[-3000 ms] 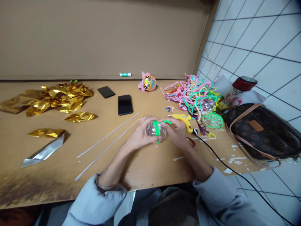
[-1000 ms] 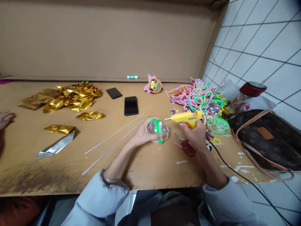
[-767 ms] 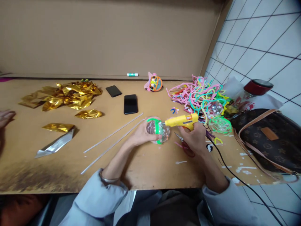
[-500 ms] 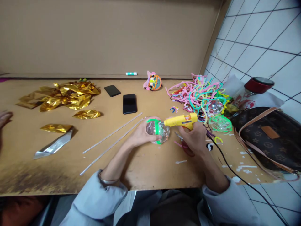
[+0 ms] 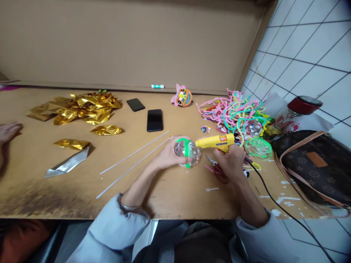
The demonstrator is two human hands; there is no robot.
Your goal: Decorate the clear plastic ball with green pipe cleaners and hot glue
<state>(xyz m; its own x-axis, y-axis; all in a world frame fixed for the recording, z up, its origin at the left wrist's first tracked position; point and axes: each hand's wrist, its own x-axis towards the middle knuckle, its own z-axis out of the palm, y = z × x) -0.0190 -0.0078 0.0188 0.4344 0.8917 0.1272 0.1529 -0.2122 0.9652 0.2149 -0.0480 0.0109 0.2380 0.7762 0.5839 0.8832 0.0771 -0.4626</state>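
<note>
My left hand is closed around a clear plastic ball that has a bright green fuzzy strip running over it. In my right hand is a yellow hot glue gun, held by its handle. Its nozzle points left and meets the ball close to the green strip; whether it touches cannot be told. Red-handled scissors lie on the table just below the glue gun, partly behind my right hand. Two thin clear sticks lie left of my left wrist.
Two black phones, a glue stick and a decorated ball lie farther back. Pipe cleaners pile up at right, by a jar and brown handbag. Gold foil and another person's hand are left. A cord trails right.
The whole view has shifted slightly, so things sit a little farther right. Both hands keep their hold, with the glue gun's nozzle still at the ball.
</note>
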